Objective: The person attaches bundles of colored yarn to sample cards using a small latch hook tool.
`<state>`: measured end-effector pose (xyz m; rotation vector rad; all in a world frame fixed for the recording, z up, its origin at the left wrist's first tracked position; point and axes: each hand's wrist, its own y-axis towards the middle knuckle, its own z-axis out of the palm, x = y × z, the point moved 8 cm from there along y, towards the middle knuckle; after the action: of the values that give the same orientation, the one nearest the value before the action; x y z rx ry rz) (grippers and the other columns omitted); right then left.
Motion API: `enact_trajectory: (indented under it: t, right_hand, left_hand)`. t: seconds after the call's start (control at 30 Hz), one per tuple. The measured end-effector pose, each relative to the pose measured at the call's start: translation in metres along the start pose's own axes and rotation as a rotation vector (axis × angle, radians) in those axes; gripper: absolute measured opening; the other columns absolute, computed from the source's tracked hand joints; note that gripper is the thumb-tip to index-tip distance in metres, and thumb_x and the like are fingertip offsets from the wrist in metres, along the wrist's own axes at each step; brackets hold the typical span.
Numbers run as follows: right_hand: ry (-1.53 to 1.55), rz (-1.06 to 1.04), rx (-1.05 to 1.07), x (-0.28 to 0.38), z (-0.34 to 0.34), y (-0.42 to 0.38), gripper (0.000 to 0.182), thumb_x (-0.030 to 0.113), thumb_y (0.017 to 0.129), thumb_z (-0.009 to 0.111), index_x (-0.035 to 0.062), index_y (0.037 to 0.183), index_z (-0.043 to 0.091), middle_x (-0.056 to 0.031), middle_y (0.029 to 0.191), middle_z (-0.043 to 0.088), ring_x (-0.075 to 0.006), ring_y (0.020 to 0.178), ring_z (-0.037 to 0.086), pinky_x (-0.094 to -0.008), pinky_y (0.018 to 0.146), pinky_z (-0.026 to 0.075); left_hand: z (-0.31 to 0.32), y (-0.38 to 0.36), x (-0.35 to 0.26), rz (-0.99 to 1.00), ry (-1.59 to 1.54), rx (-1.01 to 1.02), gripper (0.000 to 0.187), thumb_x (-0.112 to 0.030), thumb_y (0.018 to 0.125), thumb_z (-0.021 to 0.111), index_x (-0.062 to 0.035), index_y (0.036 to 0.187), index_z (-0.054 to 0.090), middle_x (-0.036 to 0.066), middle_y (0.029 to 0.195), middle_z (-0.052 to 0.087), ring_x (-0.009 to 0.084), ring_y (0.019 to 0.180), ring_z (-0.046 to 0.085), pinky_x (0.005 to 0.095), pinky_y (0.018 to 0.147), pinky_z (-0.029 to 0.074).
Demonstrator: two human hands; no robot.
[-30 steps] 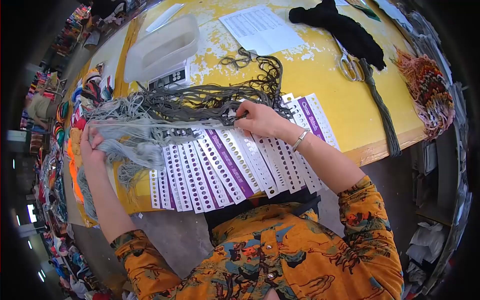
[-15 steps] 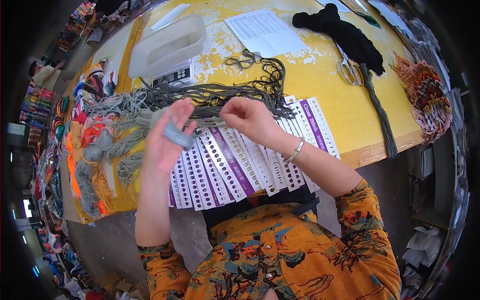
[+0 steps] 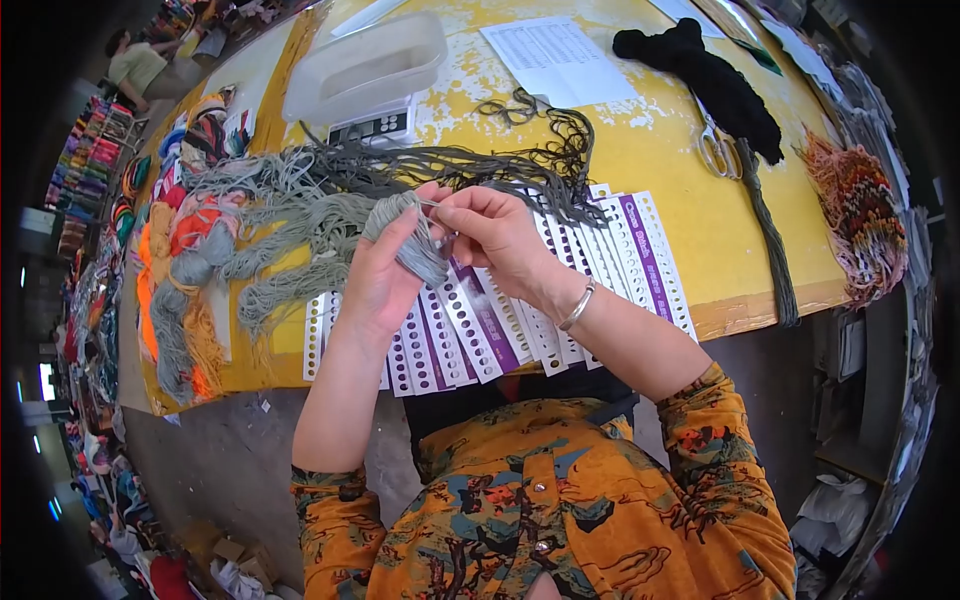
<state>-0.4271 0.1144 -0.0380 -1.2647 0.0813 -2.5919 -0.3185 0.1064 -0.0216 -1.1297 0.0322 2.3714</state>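
My left hand [image 3: 378, 278] is closed around a small skein of grey thread [image 3: 425, 264], its thumb pressing on the top. Beside it, my right hand [image 3: 505, 245], with a bracelet at the wrist, pinches a strand of the grey thread near the top of that skein. Under and around both hands lie white and purple cards punched with holes [image 3: 480, 335], fanned along the table's near edge. Behind the hands stretches a long bundle of dark grey thread [image 3: 420, 163]. Paler grey thread hanks [image 3: 275, 255] spread to the left.
A clear plastic tub [image 3: 365, 68] stands at the back by a digital scale [image 3: 372, 126]. Scissors [image 3: 718, 152], black yarn [image 3: 715, 85], a grey-green hank [image 3: 768, 240] and multicoloured yarn [image 3: 858, 220] lie right. Printed paper [image 3: 560, 62] lies behind; another person [image 3: 138, 68] is far left.
Both hands have come together, with my right hand now at the grey skein. My left hand has turned and closed around the skein, which hung across its open fingers before.
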Motion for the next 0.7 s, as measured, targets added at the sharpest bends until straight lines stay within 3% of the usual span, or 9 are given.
enact_trajectory:
  t: [0.1, 0.2, 0.47, 0.7]
  right_hand:
    - [-0.132, -0.082, -0.027, 0.002, -0.002, -0.002, 0.006, 0.011, 0.090, 0.064, 0.0052, 0.088, 0.064, -0.0042, 0.075, 0.068, -0.0043, 0.052, 0.049, -0.0170, 0.046, 0.035]
    - [-0.218, -0.100, -0.047, 0.002, -0.003, -0.003, 0.007, 0.011, 0.090, 0.063, 0.0045, 0.086, 0.064, -0.0041, 0.074, 0.067, -0.0036, 0.051, 0.046, -0.0177, 0.046, 0.034]
    - [-0.118, -0.039, -0.045, -0.002, -0.008, -0.006, 0.007, 0.013, 0.090, 0.063, 0.0065, 0.088, 0.060, -0.0020, 0.069, 0.063, -0.0044, 0.051, 0.047, -0.0178, 0.046, 0.033]
    - [-0.275, -0.091, -0.041, 0.000, -0.007, -0.008, 0.008, 0.014, 0.090, 0.064, 0.0057, 0.091, 0.062, 0.0005, 0.070, 0.061, -0.0032, 0.055, 0.047, -0.0166, 0.049, 0.035]
  left_hand:
    - [-0.008, 0.000, 0.000, 0.096, 0.056, -0.140, 0.044, -0.005, 0.087, 0.065, 0.0007, 0.129, 0.053, 0.005, 0.101, 0.063, 0.0133, 0.091, 0.060, 0.0301, 0.084, 0.049]
    - [-0.016, 0.000, 0.001, 0.145, 0.129, -0.157, 0.043, -0.002, 0.085, 0.063, 0.0010, 0.128, 0.054, 0.005, 0.099, 0.063, 0.0135, 0.086, 0.060, 0.0300, 0.079, 0.049]
    - [-0.017, -0.002, -0.002, 0.147, 0.069, -0.149, 0.044, -0.001, 0.085, 0.058, 0.0046, 0.128, 0.051, 0.003, 0.089, 0.061, 0.0135, 0.078, 0.059, 0.0298, 0.073, 0.049]
    - [-0.014, 0.000, 0.000, 0.109, 0.088, -0.098, 0.046, -0.003, 0.085, 0.061, 0.0032, 0.130, 0.051, -0.003, 0.077, 0.052, 0.0058, 0.064, 0.045, 0.0251, 0.062, 0.041]
